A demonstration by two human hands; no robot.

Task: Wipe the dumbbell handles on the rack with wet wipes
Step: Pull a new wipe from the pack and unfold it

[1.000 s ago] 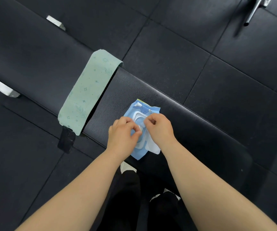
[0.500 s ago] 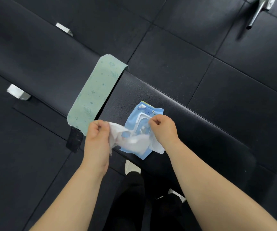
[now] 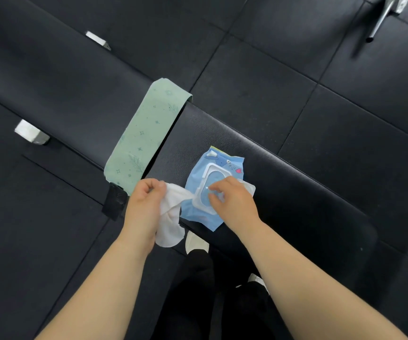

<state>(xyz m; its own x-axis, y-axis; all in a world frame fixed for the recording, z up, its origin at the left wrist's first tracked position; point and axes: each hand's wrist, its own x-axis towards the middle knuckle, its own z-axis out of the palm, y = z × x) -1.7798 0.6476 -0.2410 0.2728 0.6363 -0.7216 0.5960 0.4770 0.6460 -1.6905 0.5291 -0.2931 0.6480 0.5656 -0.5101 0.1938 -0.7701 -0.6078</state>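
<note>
Head view, looking down over a bench; items as seen.

1. Bench (image 3: 283, 192): black padded top, running from upper left to lower right across the frame.
2. Cloth (image 3: 146, 138): pale green strip with small star and leaf prints, laid across the bench, its near end just beside the left hand.
3. Pack (image 3: 198, 173): blue wet-wipe pack, flat on the bench near its front edge, right of the cloth. White plastic frame around an oval opening; white lid (image 3: 249, 188) folded open to the right, partly under the right hand.
4. Wipe (image 3: 171, 224): white, damp-looking sheet. One end stretches to the left rim of the pack's opening; the rest is bunched and hangs past the bench edge, below the left hand.
5. Left hand (image 3: 144, 209): fingers curled, thumb and fingers pinching the wipe just left of the pack.
6. Right hand (image 3: 234, 204): resting on the pack, fingers bent over the opening; whether they pinch anything cannot be told.
7. Floor (image 3: 247, 94): dark rubber tiles with visible seams.
8. Bench feet (image 3: 31, 132): metal, two showing at left.
9. Rod (image 3: 379, 20): metal, upper right corner.
10. Shoe (image 3: 196, 241): white toe below the bench edge, under dark trousers.
</note>
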